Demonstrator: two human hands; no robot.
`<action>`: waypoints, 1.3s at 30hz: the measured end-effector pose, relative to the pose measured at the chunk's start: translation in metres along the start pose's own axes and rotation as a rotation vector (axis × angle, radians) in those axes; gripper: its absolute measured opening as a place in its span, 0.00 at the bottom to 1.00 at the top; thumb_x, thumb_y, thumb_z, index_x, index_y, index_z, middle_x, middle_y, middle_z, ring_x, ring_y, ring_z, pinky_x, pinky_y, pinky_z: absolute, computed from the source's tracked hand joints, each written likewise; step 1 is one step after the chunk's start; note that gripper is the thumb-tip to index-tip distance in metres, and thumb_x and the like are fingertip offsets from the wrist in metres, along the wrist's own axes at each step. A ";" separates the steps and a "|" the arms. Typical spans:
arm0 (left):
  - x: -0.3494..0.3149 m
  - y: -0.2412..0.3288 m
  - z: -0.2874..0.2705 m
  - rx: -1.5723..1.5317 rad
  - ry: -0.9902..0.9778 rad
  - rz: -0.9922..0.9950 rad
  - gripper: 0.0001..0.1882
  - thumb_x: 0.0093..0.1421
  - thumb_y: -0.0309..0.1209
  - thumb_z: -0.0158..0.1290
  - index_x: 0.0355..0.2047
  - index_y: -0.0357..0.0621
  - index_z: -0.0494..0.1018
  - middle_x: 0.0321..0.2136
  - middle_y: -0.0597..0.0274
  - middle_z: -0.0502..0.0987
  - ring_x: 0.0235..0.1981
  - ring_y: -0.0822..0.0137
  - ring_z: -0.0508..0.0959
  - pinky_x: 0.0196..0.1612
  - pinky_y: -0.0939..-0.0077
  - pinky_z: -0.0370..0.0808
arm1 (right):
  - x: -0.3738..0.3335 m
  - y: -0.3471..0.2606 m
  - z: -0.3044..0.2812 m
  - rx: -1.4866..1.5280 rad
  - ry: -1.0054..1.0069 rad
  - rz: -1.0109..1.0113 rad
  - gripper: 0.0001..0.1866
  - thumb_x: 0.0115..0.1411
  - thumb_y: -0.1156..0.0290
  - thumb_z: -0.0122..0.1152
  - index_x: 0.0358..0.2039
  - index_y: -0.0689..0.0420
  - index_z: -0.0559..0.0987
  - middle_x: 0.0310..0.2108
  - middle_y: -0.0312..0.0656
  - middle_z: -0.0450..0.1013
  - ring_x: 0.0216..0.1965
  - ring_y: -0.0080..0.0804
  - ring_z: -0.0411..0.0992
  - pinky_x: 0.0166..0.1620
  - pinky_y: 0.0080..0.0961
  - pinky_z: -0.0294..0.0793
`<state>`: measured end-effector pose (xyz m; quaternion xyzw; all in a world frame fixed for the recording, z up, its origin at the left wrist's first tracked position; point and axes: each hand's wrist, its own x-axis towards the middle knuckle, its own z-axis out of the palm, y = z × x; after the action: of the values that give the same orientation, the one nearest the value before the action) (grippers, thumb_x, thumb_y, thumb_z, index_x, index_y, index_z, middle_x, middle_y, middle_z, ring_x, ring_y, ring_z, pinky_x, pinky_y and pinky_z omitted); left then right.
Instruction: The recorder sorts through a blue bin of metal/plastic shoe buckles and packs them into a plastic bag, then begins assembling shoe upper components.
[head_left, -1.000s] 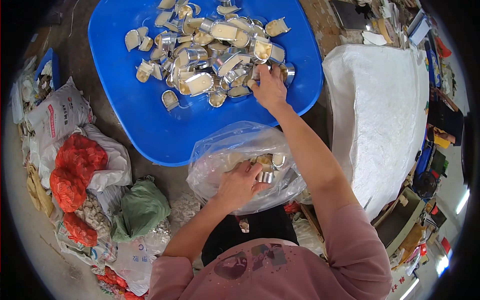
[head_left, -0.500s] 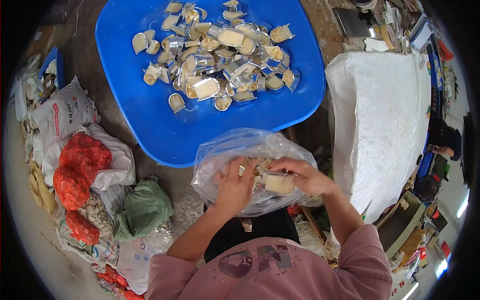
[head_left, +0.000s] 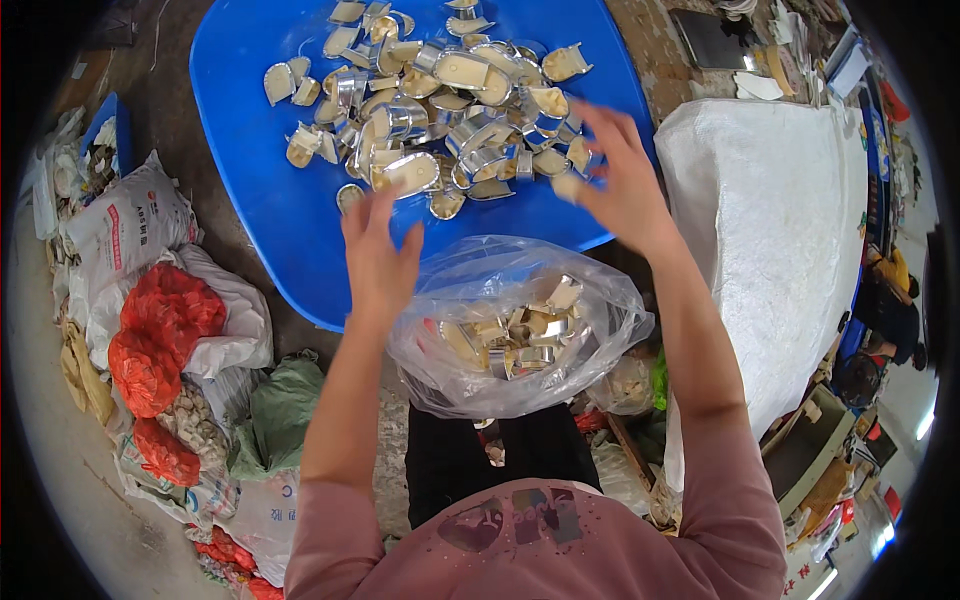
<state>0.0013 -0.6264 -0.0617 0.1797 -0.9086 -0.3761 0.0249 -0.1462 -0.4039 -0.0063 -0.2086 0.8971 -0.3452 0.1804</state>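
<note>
A heap of small curved parts (head_left: 462,70), cream with shiny silver rims, lies in a large blue plastic tub (head_left: 300,265). Over the tub's near side, my left hand (head_left: 380,260) reaches with fingers and thumb apart, its fingertips close to the heap's near left edge. My right hand (head_left: 628,185) is spread at the heap's right edge, slightly blurred, and holds nothing that I can see. Between my forearms, a clear plastic bag (head_left: 430,385) stands with its mouth open. More of the same parts (head_left: 530,358) lie inside it.
Red bags (head_left: 165,320), a printed white sack (head_left: 130,220) and a green sack (head_left: 285,405) crowd the left side. A large white woven sheet or sack (head_left: 770,260) stands at right. Beyond it, another person (head_left: 892,310) shows near the right rim.
Both hands have left the plastic bag and moved forward over the blue tub. The parts in the bag are now uncovered, and the fingers are spread.
</note>
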 end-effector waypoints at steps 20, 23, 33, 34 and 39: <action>0.027 -0.038 -0.015 -1.127 -0.112 -0.608 0.31 0.45 0.35 0.64 0.48 0.44 0.63 0.35 0.65 0.72 0.32 0.74 0.74 0.28 0.83 0.72 | 0.006 0.036 0.022 1.081 0.247 0.321 0.31 0.50 0.81 0.54 0.56 0.58 0.60 0.46 0.44 0.68 0.42 0.35 0.72 0.43 0.26 0.73; -0.008 0.009 -0.038 -1.235 -0.495 -0.180 0.30 0.44 0.30 0.64 0.47 0.44 0.65 0.39 0.64 0.71 0.40 0.74 0.72 0.40 0.78 0.70 | -0.039 0.015 -0.006 0.989 -0.282 0.182 0.33 0.49 0.84 0.54 0.57 0.57 0.59 0.47 0.42 0.67 0.44 0.32 0.70 0.43 0.27 0.73; -0.137 0.042 0.023 0.302 -0.679 0.147 0.33 0.48 0.35 0.60 0.54 0.49 0.62 0.37 0.53 0.72 0.38 0.52 0.75 0.41 0.60 0.71 | -0.157 -0.001 0.023 -0.250 -0.769 0.212 0.30 0.46 0.77 0.56 0.54 0.53 0.67 0.44 0.51 0.69 0.44 0.50 0.70 0.45 0.46 0.68; -0.138 0.038 0.023 0.373 -0.702 0.112 0.32 0.50 0.36 0.58 0.56 0.49 0.61 0.36 0.54 0.73 0.35 0.52 0.77 0.37 0.61 0.73 | -0.152 -0.006 0.018 -0.250 -0.770 0.212 0.30 0.46 0.77 0.56 0.54 0.53 0.67 0.44 0.51 0.69 0.44 0.50 0.70 0.45 0.46 0.68; -0.101 0.033 -0.028 -0.119 -0.479 0.172 0.28 0.49 0.27 0.57 0.52 0.46 0.66 0.32 0.58 0.75 0.24 0.63 0.76 0.29 0.71 0.73 | -0.079 -0.022 -0.018 0.180 -0.600 0.122 0.30 0.45 0.70 0.63 0.52 0.53 0.69 0.34 0.47 0.73 0.35 0.48 0.73 0.39 0.39 0.73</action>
<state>0.0901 -0.5888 -0.0103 0.0056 -0.8769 -0.4570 -0.1486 -0.0821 -0.3698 0.0360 -0.2299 0.7805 -0.3349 0.4752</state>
